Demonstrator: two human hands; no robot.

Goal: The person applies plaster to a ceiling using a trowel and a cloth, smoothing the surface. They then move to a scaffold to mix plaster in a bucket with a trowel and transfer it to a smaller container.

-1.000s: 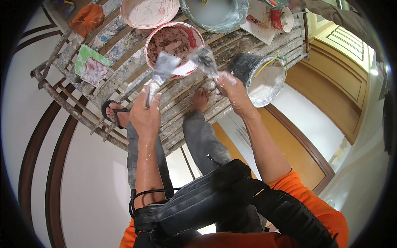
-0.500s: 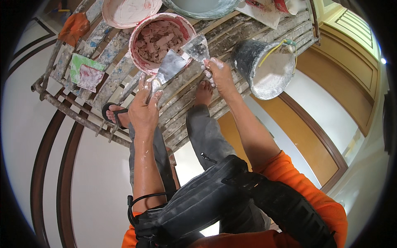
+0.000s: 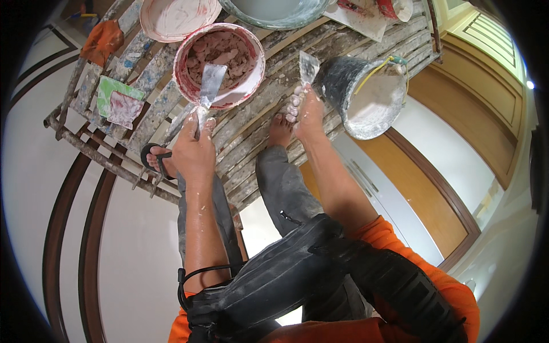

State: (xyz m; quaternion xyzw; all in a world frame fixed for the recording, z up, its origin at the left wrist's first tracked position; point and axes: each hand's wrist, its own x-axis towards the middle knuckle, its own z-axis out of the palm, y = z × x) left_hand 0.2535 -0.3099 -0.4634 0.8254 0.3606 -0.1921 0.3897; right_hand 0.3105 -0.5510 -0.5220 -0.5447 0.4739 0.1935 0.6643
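My left hand (image 3: 194, 146) grips the handle of a putty knife (image 3: 212, 80), whose metal blade lies over the near rim of a pink-smeared bucket (image 3: 178, 74). Inside that bucket is lumpy pinkish filler (image 3: 220, 54). My right hand (image 3: 309, 111) is closed round a second putty knife (image 3: 309, 66), its smeared blade pointing away from me between the two buckets. White residue coats the fingers of my right hand. Close by on the right, a dark bucket (image 3: 334, 86) leans on its side with a pale, whitish inside and a yellow handle.
I stand on a slatted, paint-spattered scaffold platform (image 3: 251, 137) with gaps between its slats. A pink-coated lid (image 3: 178, 20) and a grey-green basin (image 3: 274, 11) sit at its far side. Green and pinkish scrapers (image 3: 123, 103) and an orange glove (image 3: 103, 41) lie to the left.
The two putty knives have moved apart. The left one's blade has turned upright over the bucket's rim; the right one has shifted right, its blade now pointing away from me.
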